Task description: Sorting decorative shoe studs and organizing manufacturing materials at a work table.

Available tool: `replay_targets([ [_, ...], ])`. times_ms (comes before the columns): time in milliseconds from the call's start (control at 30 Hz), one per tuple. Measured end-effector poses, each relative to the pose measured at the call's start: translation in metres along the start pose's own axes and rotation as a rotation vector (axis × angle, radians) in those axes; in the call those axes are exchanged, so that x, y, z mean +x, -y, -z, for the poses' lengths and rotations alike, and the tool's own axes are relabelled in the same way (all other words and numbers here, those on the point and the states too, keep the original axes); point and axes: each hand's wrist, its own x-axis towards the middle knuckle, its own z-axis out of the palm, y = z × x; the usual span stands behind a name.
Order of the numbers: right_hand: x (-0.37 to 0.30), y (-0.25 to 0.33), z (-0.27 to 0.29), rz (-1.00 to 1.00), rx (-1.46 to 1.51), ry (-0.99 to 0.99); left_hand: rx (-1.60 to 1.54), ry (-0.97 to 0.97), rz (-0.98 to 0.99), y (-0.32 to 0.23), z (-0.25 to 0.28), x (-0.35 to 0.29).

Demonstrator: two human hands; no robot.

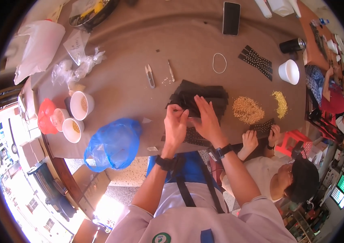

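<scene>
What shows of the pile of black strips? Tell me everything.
The pile of black strips looks flat, matte and loosely stacked, its ends fanned unevenly; whether cloth or plastic, I can't tell. It lies on the brown table cover. The right hand's fingers overlap its near side, and the left hand is at its near left corner; firm contact is unclear.
</scene>
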Motion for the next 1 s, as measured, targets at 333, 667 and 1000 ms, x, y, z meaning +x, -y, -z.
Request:
replay_targets([
  [333, 0.018, 0.01, 0.036, -0.325, 0.108, -0.735, 0.669, -0.297, -0.191, 0.038, 0.027, 0.013],
  [667, 0.006, 0.004, 0.034, -0.064, 0.014, -0.49, 0.682, -0.387, -0.244, 0.052, 0.006, 0.017],
  [1000, 0.002, -0.003, -0.011, 0.036, -0.028, -0.154, 0.185, -0.232, -0.018, 0.003, -0.005, 0.0],
])
